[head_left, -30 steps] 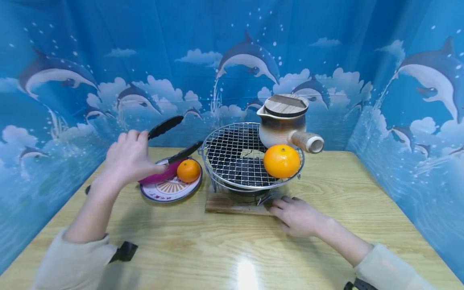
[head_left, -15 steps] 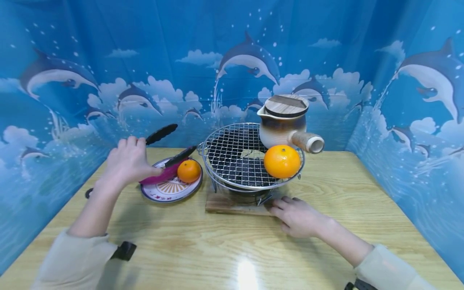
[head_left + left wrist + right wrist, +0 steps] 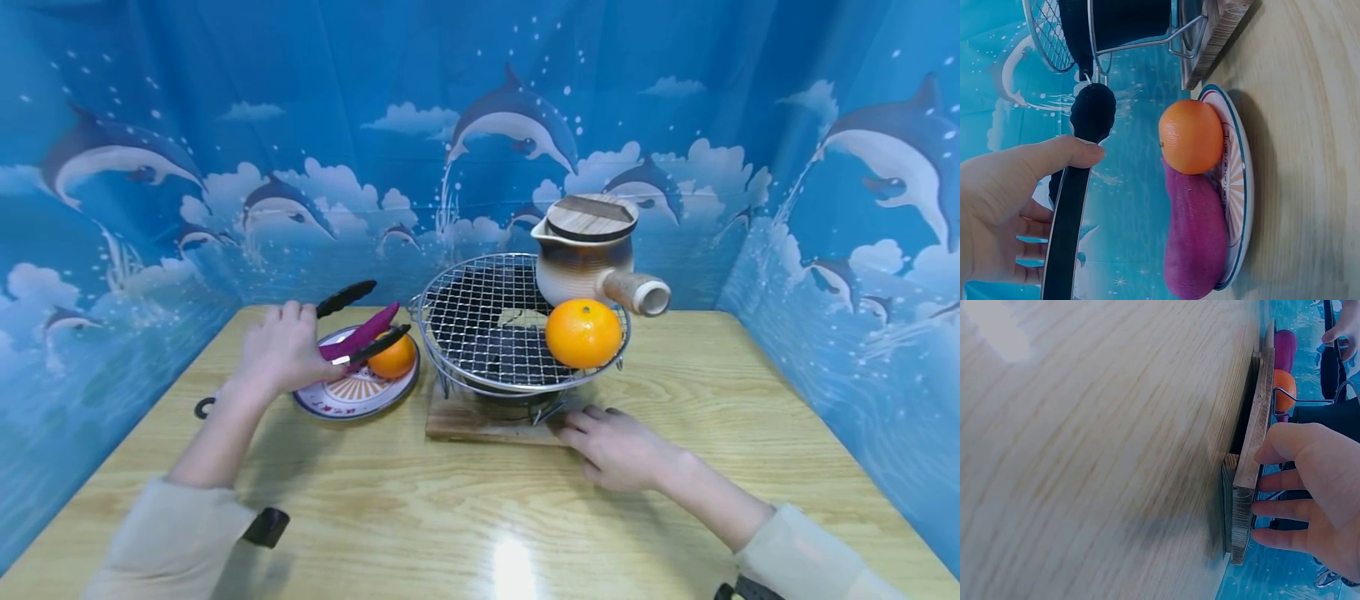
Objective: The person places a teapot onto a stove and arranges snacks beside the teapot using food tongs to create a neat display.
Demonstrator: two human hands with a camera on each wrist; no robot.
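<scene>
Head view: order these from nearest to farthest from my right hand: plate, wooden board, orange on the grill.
From the right hand:
1. Wooden board, touched at its right end
2. Orange, grill's right side
3. Plate, left of the grill

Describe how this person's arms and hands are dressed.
The left hand and right hand wear no gloves. The left sleeve and right sleeve are plain, pale cream. A black block sits by the left cuff; a black piece shows partly below the right one.
</scene>
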